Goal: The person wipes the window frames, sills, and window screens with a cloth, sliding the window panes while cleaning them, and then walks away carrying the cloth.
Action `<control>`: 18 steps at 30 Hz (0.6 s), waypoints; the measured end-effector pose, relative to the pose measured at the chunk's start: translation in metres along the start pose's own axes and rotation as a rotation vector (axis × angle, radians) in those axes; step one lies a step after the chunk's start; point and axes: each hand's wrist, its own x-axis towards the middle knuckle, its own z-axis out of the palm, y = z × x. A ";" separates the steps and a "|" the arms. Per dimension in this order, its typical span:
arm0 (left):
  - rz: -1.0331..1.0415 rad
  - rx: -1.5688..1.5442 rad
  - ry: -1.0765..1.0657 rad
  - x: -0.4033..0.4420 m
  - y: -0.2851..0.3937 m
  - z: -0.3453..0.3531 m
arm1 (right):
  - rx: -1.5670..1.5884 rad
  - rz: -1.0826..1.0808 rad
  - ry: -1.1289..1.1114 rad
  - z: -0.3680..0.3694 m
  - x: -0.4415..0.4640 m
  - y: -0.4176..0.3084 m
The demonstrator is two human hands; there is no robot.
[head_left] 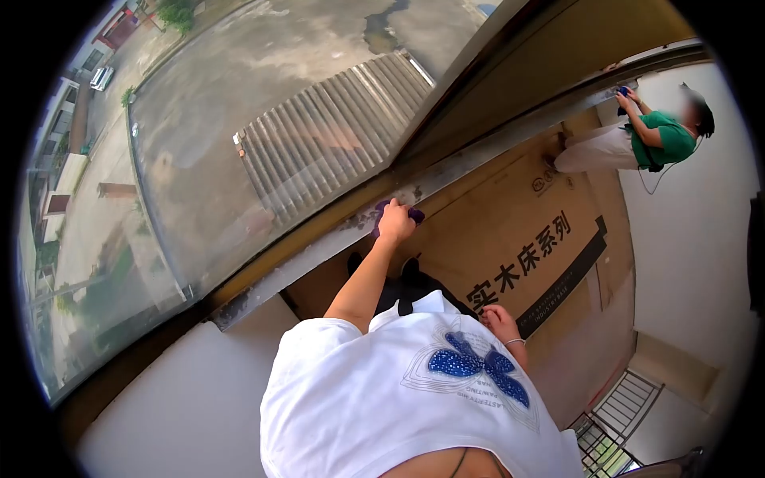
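My left hand (396,221) reaches forward to the window sill (339,233), its fingers closed over a bunched purple cloth (416,216). The cloth lies on the sill's grey, worn surface and is partly hidden under the hand. Lower and to the right, my right hand (500,323) hangs in front of a large cardboard box (510,247) with dark printing. Its fingers are curled in, and nothing shows in them; I cannot tell whether it touches the box.
Glass (199,159) rises beyond the sill, with a paved yard and a corrugated roof (335,127) below outside. Farther along the sill stands another person (665,139) in a green top, holding a blue thing (623,92). A metal railing (629,398) is at the lower right.
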 end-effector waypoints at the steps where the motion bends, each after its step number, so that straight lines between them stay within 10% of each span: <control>1: -0.035 -0.114 0.049 -0.007 -0.001 -0.001 | 0.006 -0.025 0.013 0.001 0.004 -0.003; 8: -0.151 -0.136 0.696 -0.025 -0.037 -0.030 | -0.032 -0.038 0.022 0.002 0.009 -0.014; 18: -0.115 0.187 0.577 -0.001 -0.010 -0.024 | 0.047 -0.015 0.038 0.012 -0.018 -0.020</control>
